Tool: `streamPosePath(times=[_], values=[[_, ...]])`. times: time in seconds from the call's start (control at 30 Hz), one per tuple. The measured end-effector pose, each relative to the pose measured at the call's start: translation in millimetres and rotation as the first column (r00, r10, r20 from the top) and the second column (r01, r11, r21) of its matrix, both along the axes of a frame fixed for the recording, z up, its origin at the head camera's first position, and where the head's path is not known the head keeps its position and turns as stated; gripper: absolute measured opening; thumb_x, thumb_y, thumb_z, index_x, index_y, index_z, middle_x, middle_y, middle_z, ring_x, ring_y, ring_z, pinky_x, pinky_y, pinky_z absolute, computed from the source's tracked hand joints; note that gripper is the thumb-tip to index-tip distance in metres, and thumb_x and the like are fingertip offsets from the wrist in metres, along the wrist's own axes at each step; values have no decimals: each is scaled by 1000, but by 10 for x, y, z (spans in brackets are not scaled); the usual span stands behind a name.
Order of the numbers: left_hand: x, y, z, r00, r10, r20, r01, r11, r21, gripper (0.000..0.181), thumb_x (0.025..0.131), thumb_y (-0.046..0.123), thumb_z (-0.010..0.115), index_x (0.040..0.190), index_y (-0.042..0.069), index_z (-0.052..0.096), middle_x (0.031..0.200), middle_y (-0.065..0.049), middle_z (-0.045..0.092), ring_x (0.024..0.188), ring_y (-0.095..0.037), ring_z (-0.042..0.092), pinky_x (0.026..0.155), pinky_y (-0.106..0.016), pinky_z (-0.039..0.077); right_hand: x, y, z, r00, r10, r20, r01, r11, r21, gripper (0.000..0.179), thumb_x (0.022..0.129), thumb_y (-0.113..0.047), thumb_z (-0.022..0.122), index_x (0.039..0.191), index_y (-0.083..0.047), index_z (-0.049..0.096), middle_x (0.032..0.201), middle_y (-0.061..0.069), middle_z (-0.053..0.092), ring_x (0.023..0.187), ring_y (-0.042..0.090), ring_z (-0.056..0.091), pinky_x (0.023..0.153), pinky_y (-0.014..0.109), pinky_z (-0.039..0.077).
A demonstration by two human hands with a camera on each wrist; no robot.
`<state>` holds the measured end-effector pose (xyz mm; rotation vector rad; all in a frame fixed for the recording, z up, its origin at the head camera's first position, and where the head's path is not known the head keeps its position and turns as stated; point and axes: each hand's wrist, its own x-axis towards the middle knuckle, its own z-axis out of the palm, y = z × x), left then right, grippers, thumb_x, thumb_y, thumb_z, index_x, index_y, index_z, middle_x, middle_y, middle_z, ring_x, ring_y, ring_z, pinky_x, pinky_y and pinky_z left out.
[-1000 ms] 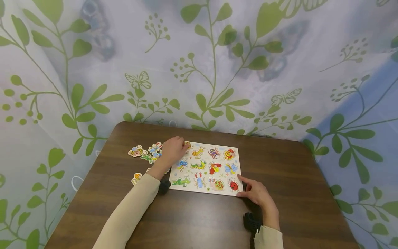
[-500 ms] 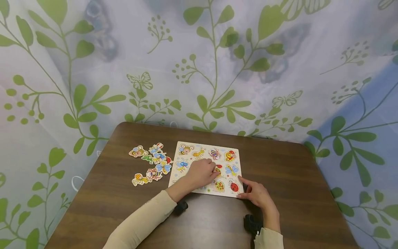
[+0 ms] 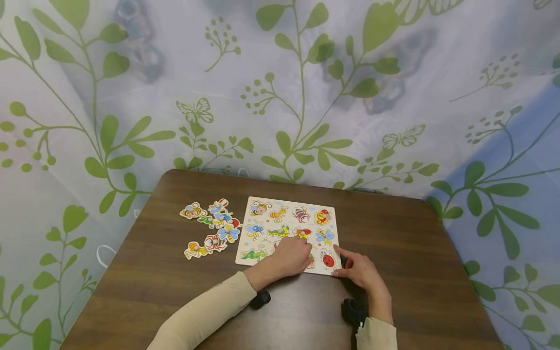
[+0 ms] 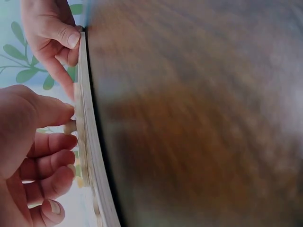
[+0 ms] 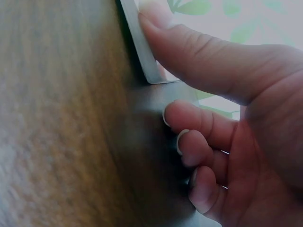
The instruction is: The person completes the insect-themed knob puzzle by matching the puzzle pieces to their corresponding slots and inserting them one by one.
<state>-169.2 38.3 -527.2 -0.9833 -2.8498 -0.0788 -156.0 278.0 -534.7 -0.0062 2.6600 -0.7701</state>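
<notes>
Pinching a small wooden knob (image 4: 70, 126) between thumb and index finger of the left hand (image 3: 290, 256), with the other 3 fingers loosely bent. Reaching over the bottom row of the insect puzzle board (image 3: 268, 242), near its 3rd place from the left; cannot tell whether the piece under the knob is fully seated. Touching the board's right edge with thumb and index finger of the right hand (image 3: 360, 270), spread apart, thumb at the near corner, remaining fingers bent. Laid flat on the brown wooden table (image 3: 175, 301), printed in 3 rows of 4. Can see loose insect pieces to the board's left, some overlapping, including a bee piece (image 3: 193, 211) and a spider piece (image 3: 215, 242). Backed by a leaf-patterned curtain (image 3: 280, 97).
</notes>
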Motion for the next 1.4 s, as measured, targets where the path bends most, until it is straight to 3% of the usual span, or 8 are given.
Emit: streamPosePath(times=[0.33,0.7,0.93,1.07,1.2,1.4], values=[[-10,2,-22,996,19,84,-18,1000,-21,30,90,45,64,94,16,68,85,2,68,76,-15,64,58,-30,49,-8,2,-8,1000,9,3,-9,1000,3,86,68,-47,83,144,-28,48,79,4,53,69,20,46,60,30,38],[-25,-93,7,981,-17,195,14,1000,13,30,91,44,64,90,14,67,78,2,65,67,-13,59,56,-29,45,-4,-13,-11,1000,10,10,-10,1000,-2,85,69,-46,83,144,-28,47,79,4,53,69,20,46,60,30,38],[-44,-272,45,992,19,126,-22,999,27,21,93,39,61,93,18,66,82,4,66,71,-13,63,56,-29,46,6,-9,16,1000,6,8,-6,1000,-7,86,69,-45,83,144,-27,47,79,5,53,70,20,45,60,30,37],[-73,-446,78,995,57,79,-62,996,69,18,93,35,62,98,18,67,86,4,67,76,-13,65,59,-28,49,0,-5,13,1000,9,4,-9,1000,-6,85,69,-46,83,144,-27,47,80,4,53,71,20,45,61,30,37],[-141,-696,128,986,145,76,-155,977,145,16,92,31,65,99,17,68,86,3,68,76,-14,65,60,-29,49,-14,-7,-7,1000,13,1,-13,1000,-8,85,69,-46,82,144,-28,47,80,4,53,71,20,45,61,30,36],[-245,-1072,121,938,328,113,-345,915,210,16,90,28,68,99,16,69,91,-1,69,81,-19,67,66,-34,52,2,1,-5,1000,18,2,-18,1000,8,86,69,-46,83,145,-28,47,80,4,53,71,20,45,61,30,36]])
